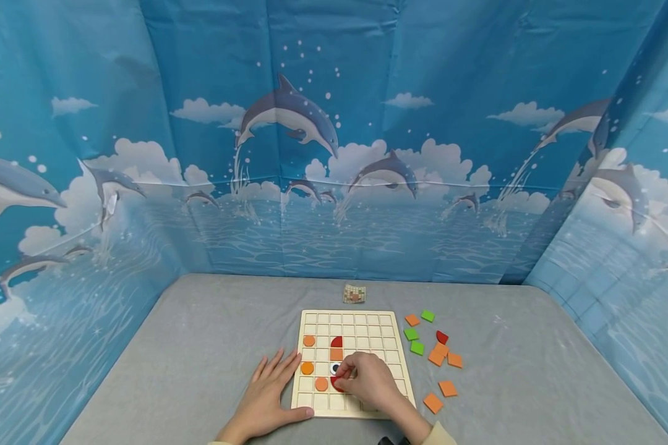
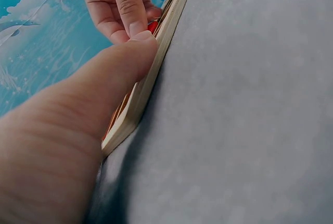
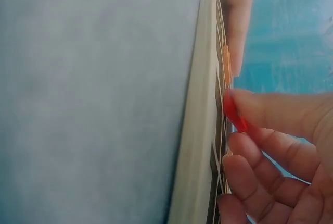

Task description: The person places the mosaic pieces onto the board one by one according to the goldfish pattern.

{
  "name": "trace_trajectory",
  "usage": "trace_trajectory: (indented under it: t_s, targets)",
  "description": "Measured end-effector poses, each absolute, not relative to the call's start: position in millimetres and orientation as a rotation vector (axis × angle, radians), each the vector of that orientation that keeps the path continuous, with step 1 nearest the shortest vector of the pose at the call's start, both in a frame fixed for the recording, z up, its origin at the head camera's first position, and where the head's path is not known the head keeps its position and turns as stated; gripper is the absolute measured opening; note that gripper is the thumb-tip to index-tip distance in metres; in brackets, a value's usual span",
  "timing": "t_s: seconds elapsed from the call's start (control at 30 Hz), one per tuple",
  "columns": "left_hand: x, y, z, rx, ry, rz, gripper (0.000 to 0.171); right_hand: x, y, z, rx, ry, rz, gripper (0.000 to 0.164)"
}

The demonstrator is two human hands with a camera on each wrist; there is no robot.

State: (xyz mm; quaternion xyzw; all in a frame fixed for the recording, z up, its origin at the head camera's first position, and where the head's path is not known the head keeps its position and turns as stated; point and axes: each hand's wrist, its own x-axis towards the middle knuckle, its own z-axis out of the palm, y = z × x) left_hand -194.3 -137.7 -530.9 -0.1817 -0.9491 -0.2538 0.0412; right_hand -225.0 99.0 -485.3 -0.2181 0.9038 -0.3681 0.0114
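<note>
A pale wooden grid board (image 1: pixel 378 330) lies on the grey cloth. My right hand (image 1: pixel 370 380) is over its front middle. Thumb and forefinger pinch a red quarter-round piece (image 3: pixel 232 110), tilted at the board's surface in the right wrist view. Just behind those fingertips is a white piece with a black dot (image 1: pixel 335 368), partly covered. Further back in that column sit an orange square (image 1: pixel 336 354) and another red quarter-round (image 1: pixel 337 342). Orange rounds (image 1: pixel 307 368) occupy cells to the left. My left hand (image 1: pixel 267 395) spreads straight fingers at the board's left edge, its thumb against the front corner.
Loose orange squares (image 1: pixel 448 389), green squares (image 1: pixel 417 348) and a red piece (image 1: pixel 442 337) lie right of the board. Behind it is a small patterned card (image 1: pixel 354 293). A dolphin-print curtain (image 1: pixel 323 235) rises along the table's back and sides.
</note>
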Motion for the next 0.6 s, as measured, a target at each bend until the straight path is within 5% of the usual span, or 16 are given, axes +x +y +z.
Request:
trace_trajectory:
  t_s: [0.6]
  targets:
    - [-196.7,-137.5,-533.5,-0.535,-2.949,-0.758,0.103,-222.2,98.7,-484.8,-0.692,2.946,-1.041,0.018]
